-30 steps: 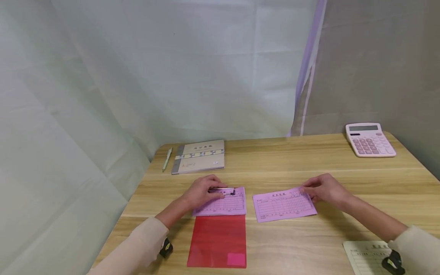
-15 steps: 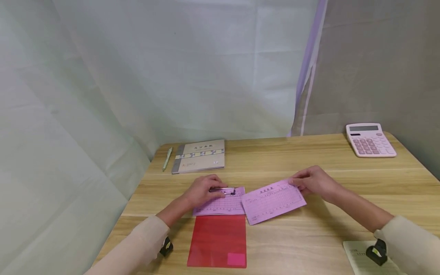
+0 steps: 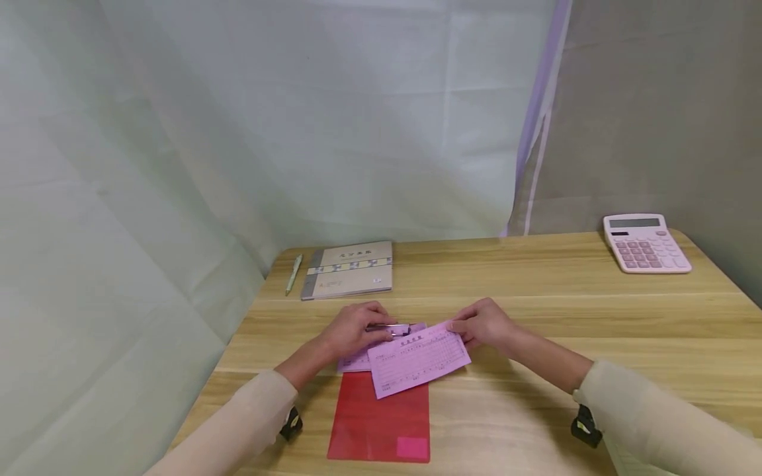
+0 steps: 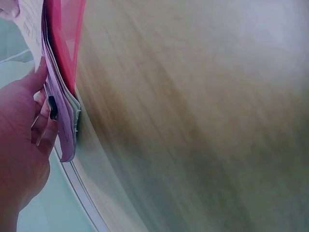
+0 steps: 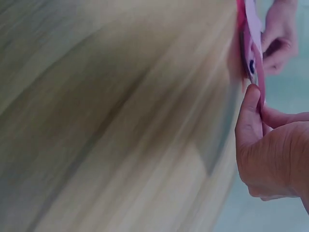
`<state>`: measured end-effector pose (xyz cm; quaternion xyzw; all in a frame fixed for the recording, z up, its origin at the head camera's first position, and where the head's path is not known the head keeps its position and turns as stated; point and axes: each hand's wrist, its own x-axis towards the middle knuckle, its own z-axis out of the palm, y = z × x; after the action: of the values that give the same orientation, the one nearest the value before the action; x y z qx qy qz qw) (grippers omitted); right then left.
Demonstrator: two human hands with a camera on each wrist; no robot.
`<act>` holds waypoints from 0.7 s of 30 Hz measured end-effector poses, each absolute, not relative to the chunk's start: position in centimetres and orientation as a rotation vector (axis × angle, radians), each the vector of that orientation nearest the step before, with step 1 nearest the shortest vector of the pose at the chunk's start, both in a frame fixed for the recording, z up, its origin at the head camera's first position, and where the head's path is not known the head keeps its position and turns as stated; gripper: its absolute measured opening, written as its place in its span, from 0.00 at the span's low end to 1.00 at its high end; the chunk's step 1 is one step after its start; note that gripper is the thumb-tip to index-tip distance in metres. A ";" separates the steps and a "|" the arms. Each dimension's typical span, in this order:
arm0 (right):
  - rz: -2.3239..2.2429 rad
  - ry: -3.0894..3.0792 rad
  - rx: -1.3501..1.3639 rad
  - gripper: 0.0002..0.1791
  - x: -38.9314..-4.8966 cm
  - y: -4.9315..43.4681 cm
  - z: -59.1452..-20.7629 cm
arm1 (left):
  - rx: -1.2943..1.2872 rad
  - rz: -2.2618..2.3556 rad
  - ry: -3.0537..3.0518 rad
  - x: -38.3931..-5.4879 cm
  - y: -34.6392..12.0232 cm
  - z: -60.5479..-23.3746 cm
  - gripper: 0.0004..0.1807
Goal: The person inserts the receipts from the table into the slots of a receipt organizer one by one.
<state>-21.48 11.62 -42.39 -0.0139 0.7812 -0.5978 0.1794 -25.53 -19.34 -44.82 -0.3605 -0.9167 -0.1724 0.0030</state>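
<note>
A red board point(image 3: 378, 426) lies on the wooden table, with a stack of pink printed forms point(image 3: 354, 363) under the metal clip point(image 3: 407, 331) at its far end. My left hand point(image 3: 352, 332) grips that clip with thumb and fingers; in the left wrist view the clip's black end point(image 4: 52, 107) shows among the fingers, beside the layered sheets. My right hand point(image 3: 487, 326) pinches the upper right corner of a loose pink form point(image 3: 419, 362). This form is tilted over the board and covers much of the stack. Whether it touches the stack cannot be told.
Behind the left hand lie a banded notebook point(image 3: 351, 264) and a pen point(image 3: 294, 274). A pink-and-white calculator point(image 3: 645, 243) sits at the back right. One pale green sheet point(image 3: 625, 463) is mostly hidden under the right sleeve. Hanging cloth point(image 3: 357, 132) borders the table.
My right hand has lifted the loose pink form and carried it leftward, from beside the board to over it. The left hand has stayed at the clip.
</note>
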 end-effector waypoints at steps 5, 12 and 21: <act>-1.620 2.307 -0.056 0.09 -21.6 10.3 -43.2 | -1.132 -0.560 -2.869 -25.6 -19.2 -44.9 0.16; -1.537 2.435 -0.151 0.03 -21.8 10.0 -43.1 | -1.119 -0.582 -2.878 -25.6 -19.2 -44.9 0.16; -1.507 2.349 -0.187 0.04 -22.5 7.7 -42.3 | -1.194 -0.509 -2.817 -25.8 -19.4 -45.1 0.16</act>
<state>-22.55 7.70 -42.30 -0.0660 0.8274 -0.5308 0.1713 -25.77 -19.42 -45.08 -0.3847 -0.9081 -0.1640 0.0199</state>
